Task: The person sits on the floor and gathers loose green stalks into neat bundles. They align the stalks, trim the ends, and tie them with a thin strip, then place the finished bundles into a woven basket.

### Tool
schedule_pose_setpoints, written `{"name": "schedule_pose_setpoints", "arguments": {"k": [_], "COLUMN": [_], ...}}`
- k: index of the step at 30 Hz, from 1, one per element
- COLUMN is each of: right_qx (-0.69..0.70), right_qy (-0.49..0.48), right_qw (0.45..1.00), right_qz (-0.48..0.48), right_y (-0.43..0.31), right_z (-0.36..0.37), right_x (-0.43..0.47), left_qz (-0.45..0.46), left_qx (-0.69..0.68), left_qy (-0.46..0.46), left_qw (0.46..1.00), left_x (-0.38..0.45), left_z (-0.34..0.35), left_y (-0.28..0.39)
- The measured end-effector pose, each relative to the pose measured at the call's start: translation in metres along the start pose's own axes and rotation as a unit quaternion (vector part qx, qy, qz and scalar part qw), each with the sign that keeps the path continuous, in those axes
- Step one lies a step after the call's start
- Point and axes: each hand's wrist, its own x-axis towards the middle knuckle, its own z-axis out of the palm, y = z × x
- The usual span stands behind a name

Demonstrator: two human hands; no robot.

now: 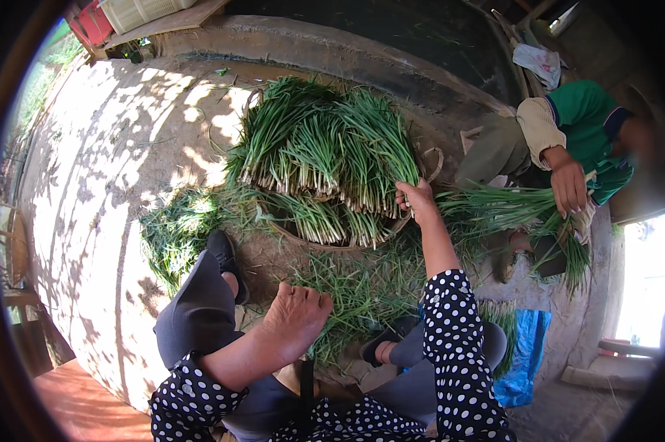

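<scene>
My right hand (416,198) grips the pale stem ends of a bunch of garlic chives (385,132) at the right side of the heap. More cut chives (294,143) are stacked in rows, green leaves away from me and white stems towards me. They fill a round woven basket (321,246), whose near rim shows. Nearer my lap, my left hand (296,312) is raised with curled fingers, its back to the camera; whether it holds something is hidden. Loose green leaves (349,293) litter the ground below it.
At the right, a co-worker's hand (569,185) holds another bunch of chives (498,210). A blue plastic sheet (523,359) with chives (498,320) lies by my right knee. More leaf scraps (178,232) are heaped at left. A low concrete wall (310,44) runs behind the basket.
</scene>
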Motion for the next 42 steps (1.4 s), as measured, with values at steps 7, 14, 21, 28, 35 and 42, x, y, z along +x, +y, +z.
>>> {"name": "schedule_pose_setpoints", "arguments": {"k": [7, 14, 21, 28, 35, 42], "right_qx": [0.004, -0.029, -0.027, 0.036, 0.058, 0.063], "right_qy": [-0.038, 0.000, -0.042, 0.002, -0.027, -0.007], "right_qw": [0.999, 0.998, 0.997, 0.996, 0.993, 0.998], "right_qz": [0.025, 0.064, 0.050, 0.080, 0.095, -0.010], "right_y": [0.001, 0.003, 0.002, -0.004, -0.013, -0.068], "right_z": [0.019, 0.022, 0.020, 0.007, -0.013, -0.051], "right_x": [0.006, 0.009, 0.002, 0.002, -0.010, -0.041], "left_qz": [-0.006, -0.006, -0.006, -0.024, -0.008, -0.046], "left_qx": [-0.005, -0.009, -0.022, -0.018, -0.034, -0.047], "left_qy": [-0.008, -0.039, -0.064, -0.059, -0.057, -0.099], "left_qw": [1.000, 0.999, 0.998, 0.998, 0.998, 0.993], "left_x": [-0.001, 0.001, 0.003, 0.001, 0.001, 0.007], "left_z": [0.000, -0.004, -0.005, 0.005, 0.007, 0.012], "left_y": [0.000, -0.002, 0.001, -0.008, -0.008, -0.016]}}
